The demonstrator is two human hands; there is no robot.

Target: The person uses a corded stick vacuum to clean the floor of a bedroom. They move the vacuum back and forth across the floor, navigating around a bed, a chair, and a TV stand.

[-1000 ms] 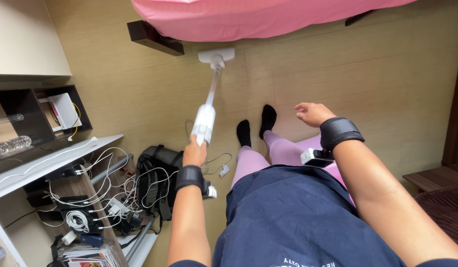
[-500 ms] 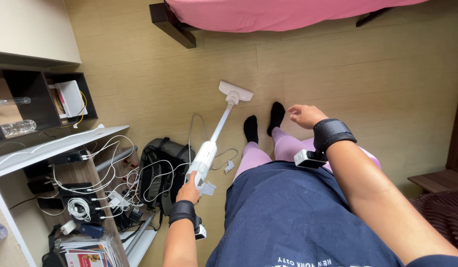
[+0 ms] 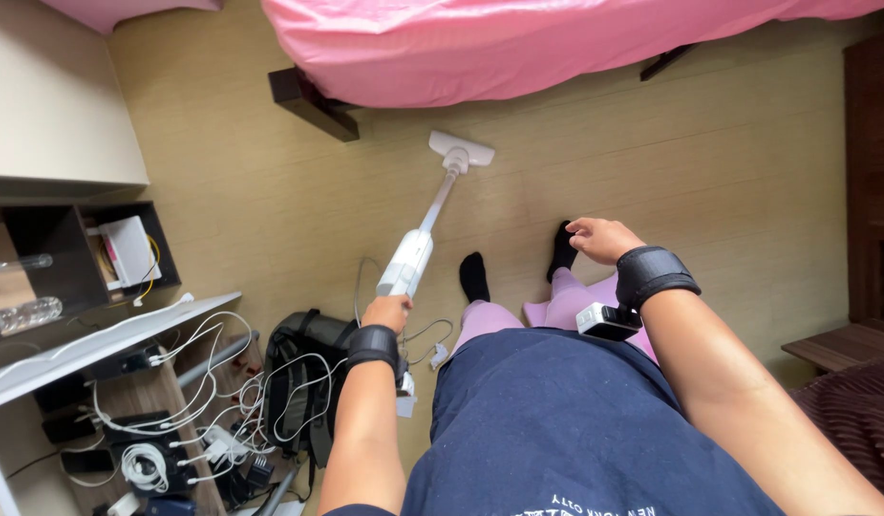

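Where the tan woven floor (image 3: 709, 182) runs up to the bed, a white stick vacuum (image 3: 415, 250) slants away from the person, its flat head (image 3: 461, 149) resting on the floor just short of the pink bedspread (image 3: 518, 48) that hangs over the dark bed frame (image 3: 313, 103). The left hand (image 3: 387, 311) is clenched around the vacuum's handle end, a black wrist band (image 3: 373, 346) just behind it. The right hand (image 3: 602, 239) holds nothing: it hovers loosely curled with the fingers relaxed, above the person's feet in black socks (image 3: 473, 275), and it too wears a black band with a small white and black device hanging under the wrist (image 3: 609, 322). Pink trousers and a dark blue shirt (image 3: 575, 430) fill the lower middle of the view.

To the left stands a dark open shelf (image 3: 50, 248) with a white box (image 3: 128, 250) in one compartment and clear bottles in another. Below it a pale, tilted surface (image 3: 88, 339) carries a tangle of white cables (image 3: 174, 401) that spills towards the floor, and a black backpack (image 3: 294, 382) sits beside them, near the left forearm. At the right edge are dark wooden furniture (image 3: 872, 143) and a low wooden step (image 3: 838, 344).
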